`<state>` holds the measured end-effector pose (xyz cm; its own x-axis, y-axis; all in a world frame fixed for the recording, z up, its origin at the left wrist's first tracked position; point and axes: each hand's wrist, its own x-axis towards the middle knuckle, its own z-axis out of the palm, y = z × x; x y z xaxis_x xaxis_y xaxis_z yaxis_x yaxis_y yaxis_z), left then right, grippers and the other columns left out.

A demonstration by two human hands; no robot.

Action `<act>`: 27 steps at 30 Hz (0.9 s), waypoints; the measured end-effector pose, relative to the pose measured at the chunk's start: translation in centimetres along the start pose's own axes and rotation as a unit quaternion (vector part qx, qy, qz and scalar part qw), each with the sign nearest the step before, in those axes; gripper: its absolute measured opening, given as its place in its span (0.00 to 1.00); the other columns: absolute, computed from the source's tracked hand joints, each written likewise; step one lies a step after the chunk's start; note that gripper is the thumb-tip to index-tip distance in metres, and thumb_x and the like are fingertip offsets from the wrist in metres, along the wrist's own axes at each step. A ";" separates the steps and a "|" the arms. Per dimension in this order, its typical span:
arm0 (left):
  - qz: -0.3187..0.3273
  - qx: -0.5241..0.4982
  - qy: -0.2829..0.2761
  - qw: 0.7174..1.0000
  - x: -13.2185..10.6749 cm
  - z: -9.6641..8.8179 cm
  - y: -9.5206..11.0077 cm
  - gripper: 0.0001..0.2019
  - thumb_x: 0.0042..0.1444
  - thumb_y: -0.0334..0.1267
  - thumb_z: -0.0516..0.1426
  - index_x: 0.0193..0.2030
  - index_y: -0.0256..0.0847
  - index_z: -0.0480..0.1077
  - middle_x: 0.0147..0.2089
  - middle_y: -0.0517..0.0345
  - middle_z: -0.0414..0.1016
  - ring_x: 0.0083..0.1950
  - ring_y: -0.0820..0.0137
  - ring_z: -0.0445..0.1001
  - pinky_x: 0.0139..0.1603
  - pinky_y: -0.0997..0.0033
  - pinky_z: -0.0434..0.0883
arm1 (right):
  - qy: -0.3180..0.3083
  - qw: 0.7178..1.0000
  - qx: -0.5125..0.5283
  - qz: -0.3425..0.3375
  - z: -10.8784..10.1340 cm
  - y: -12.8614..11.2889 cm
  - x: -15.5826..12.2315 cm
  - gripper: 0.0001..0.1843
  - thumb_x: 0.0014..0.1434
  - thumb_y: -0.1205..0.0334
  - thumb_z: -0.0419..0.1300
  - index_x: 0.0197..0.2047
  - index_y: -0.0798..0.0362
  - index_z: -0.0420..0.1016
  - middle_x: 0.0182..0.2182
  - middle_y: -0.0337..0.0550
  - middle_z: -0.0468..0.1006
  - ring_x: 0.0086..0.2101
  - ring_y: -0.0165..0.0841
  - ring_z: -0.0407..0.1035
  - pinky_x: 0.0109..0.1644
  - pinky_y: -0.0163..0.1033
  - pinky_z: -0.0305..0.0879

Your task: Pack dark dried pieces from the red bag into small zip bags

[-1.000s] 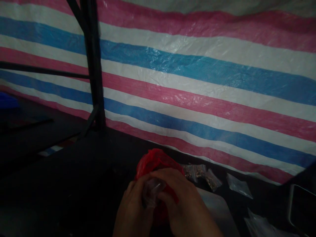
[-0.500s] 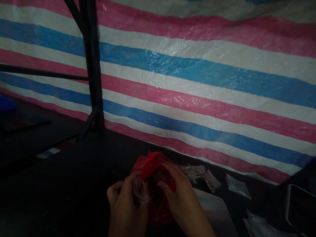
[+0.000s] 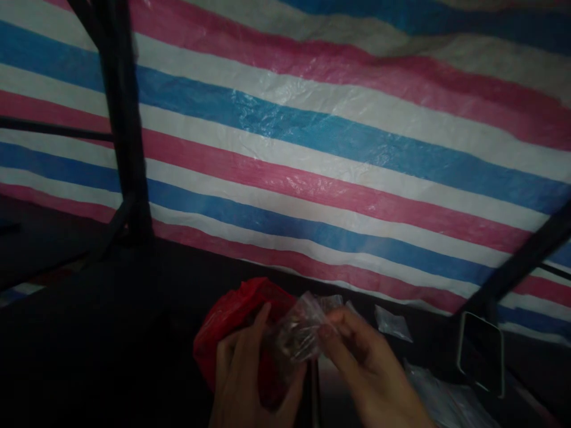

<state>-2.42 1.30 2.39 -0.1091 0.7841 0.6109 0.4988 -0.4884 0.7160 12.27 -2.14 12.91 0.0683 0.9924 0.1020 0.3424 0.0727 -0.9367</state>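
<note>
A small clear zip bag [image 3: 298,337] with small pieces inside, too blurred to name, hangs from my right hand [image 3: 372,371], whose thumb and fingers pinch its right edge. My left hand [image 3: 247,371] is just left of it, thumb and forefinger spread apart. The thumb tip comes close to the zip bag's lower edge; whether it touches, I cannot tell. Behind and around my left hand sits a red plastic bag [image 3: 223,315] with its mouth open upward. Its contents are dark and mostly hidden by my fingers.
Behind my right hand lie more small filled bags [image 3: 331,302], with a flat clear bag [image 3: 393,324] farther right. A stack of clear bags [image 3: 446,395] and a phone [image 3: 480,355] lie at the right. A striped sheet [image 3: 312,178] and dark posts [image 3: 127,131] stand behind the table.
My right hand has come out of the red bag and moved right, now pinching the clear zip bag. The clear plastic that was at my left fingers has left them. The view has swung right.
</note>
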 end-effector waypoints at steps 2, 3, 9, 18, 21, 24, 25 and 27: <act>0.066 0.002 -0.037 0.997 -0.5 0.5 0.3 0.39 0.58 0.39 0.63 0.75 0.52 0.55 0.54 0.52 0.77 0.54 0.55 0.73 0.53 0.53 0.76 | 0.020 1.000 0.014 0.014 -3.0 0.5 -1.1 0.23 0.67 0.38 0.58 0.34 0.49 0.73 0.28 0.36 0.74 0.33 0.33 0.71 0.40 0.36 0.68; 0.095 0.009 -0.056 0.994 -0.6 0.7 0.3 0.40 0.58 0.39 0.63 0.76 0.53 0.52 0.56 0.52 0.76 0.56 0.55 0.73 0.53 0.53 0.76 | 0.033 0.999 0.006 0.022 -4.3 0.9 -1.6 0.22 0.67 0.39 0.58 0.33 0.49 0.72 0.27 0.35 0.73 0.31 0.32 0.70 0.39 0.35 0.66; 0.157 0.027 -0.068 0.985 -0.7 1.2 0.8 0.32 0.65 0.36 0.56 0.74 0.49 0.53 0.64 0.47 0.70 0.62 0.54 0.66 0.56 0.54 0.74 | 0.048 0.990 -0.101 0.091 -7.3 5.7 -2.3 0.15 0.65 0.50 0.58 0.30 0.49 0.70 0.26 0.34 0.69 0.29 0.32 0.65 0.34 0.36 0.60; 0.131 0.030 -0.027 0.991 -0.3 1.5 1.1 0.20 0.67 0.37 0.54 0.65 0.47 0.62 0.56 0.49 0.70 0.56 0.52 0.66 0.55 0.50 0.68 | 0.228 0.954 -0.193 0.006 -10.2 9.3 -1.6 0.17 0.64 0.47 0.60 0.43 0.50 0.83 0.42 0.49 0.86 0.45 0.46 0.79 0.55 0.49 0.71; 0.143 0.021 -0.017 0.989 -0.3 1.5 1.0 0.18 0.67 0.36 0.54 0.62 0.46 0.63 0.54 0.49 0.70 0.56 0.53 0.66 0.55 0.50 0.67 | 0.273 0.943 -0.189 -0.006 -11.3 9.8 -1.5 0.18 0.63 0.46 0.59 0.42 0.50 0.83 0.43 0.52 0.86 0.47 0.48 0.79 0.57 0.52 0.70; 0.155 0.024 -0.014 0.987 -0.2 1.5 0.8 0.17 0.67 0.36 0.54 0.61 0.46 0.64 0.53 0.49 0.71 0.55 0.52 0.67 0.54 0.51 0.66 | 0.295 0.937 -0.187 -0.007 -11.8 9.9 -1.7 0.19 0.62 0.46 0.58 0.40 0.50 0.82 0.42 0.53 0.85 0.46 0.49 0.78 0.55 0.53 0.70; 0.163 0.028 -0.014 0.986 -0.2 1.5 0.7 0.16 0.67 0.36 0.54 0.61 0.46 0.64 0.53 0.49 0.71 0.55 0.52 0.67 0.54 0.51 0.66 | 0.300 0.935 -0.186 -0.008 -11.9 9.8 -1.7 0.19 0.62 0.46 0.58 0.40 0.50 0.82 0.42 0.53 0.85 0.45 0.49 0.78 0.54 0.53 0.70; 0.175 0.035 -0.014 0.984 -0.2 1.4 0.4 0.16 0.66 0.37 0.55 0.60 0.45 0.65 0.52 0.49 0.72 0.54 0.52 0.68 0.53 0.51 0.66 | 0.306 0.934 -0.184 -0.008 -11.9 9.7 -1.8 0.19 0.62 0.45 0.57 0.40 0.50 0.82 0.41 0.53 0.86 0.44 0.48 0.78 0.53 0.52 0.70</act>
<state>-0.98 1.51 2.12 0.1035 0.5832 0.8057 0.5602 -0.7035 0.4373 26.61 -4.35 7.58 0.5440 0.7414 0.3930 0.6394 -0.0629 -0.7663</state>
